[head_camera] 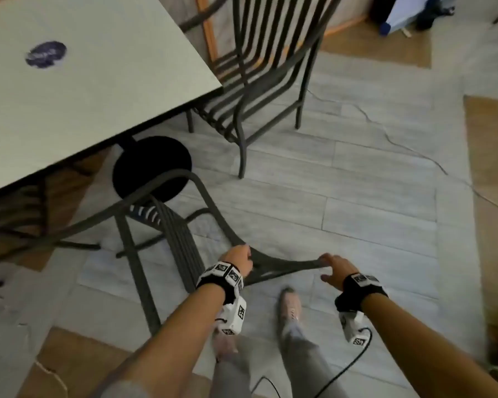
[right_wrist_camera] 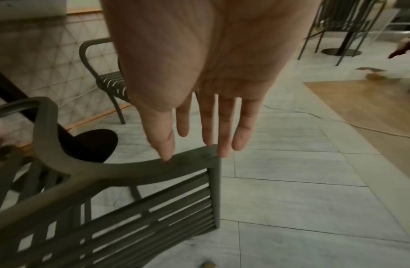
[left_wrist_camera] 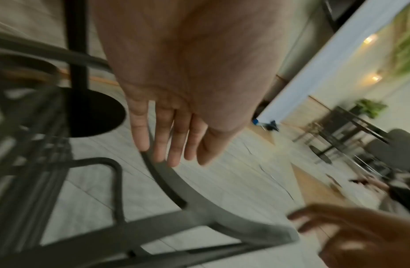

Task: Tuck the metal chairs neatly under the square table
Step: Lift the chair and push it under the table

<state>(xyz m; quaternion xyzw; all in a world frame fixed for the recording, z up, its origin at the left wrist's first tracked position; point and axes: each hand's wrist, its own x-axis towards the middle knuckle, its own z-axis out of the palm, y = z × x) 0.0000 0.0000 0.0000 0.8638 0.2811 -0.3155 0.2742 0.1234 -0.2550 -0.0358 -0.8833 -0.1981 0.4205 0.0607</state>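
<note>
The near metal chair [head_camera: 167,225] sits at 6 o'clock from the desk [head_camera: 98,81]. It looks hard and heavy. Both hands' fingers [right_wrist_camera: 224,127] lie straight on its top rail; push there.

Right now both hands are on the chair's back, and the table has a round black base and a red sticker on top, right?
Nearly. The sticker on the table is blue, not red; the head view shows it. Both hands, left and right, are on the chair, and the base is round and black.
</note>
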